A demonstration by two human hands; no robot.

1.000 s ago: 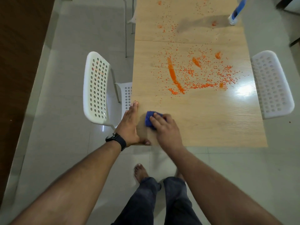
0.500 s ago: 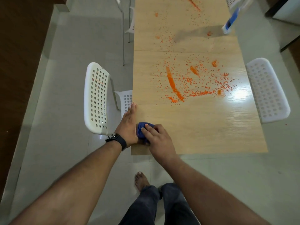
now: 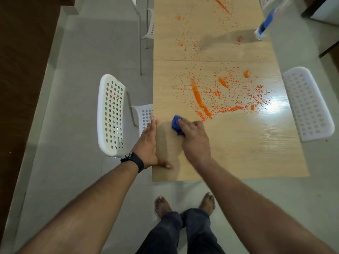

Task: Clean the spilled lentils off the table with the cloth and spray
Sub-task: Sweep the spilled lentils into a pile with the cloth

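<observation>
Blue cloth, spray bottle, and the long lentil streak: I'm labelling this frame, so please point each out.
blue cloth (image 3: 175, 123), head view, on the bunched part showing beyond the right hand's fingers.
spray bottle (image 3: 264, 27), head view, on its blue lower body.
long lentil streak (image 3: 197, 96), head view, mid-length on the orange line.

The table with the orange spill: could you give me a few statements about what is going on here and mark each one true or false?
1. The right hand holds a blue cloth against the table. True.
2. The left hand grips the spray bottle. False: it lies flat along the table's left edge, and the spray bottle stands untouched at the far right.
3. Most of the lentils lie beyond the cloth, farther from the person. True.
4. The cloth already sits in the thick orange streak. False: it is just short of the streak's near end.
5. A white perforated chair stands at the table's left side. True.
</observation>
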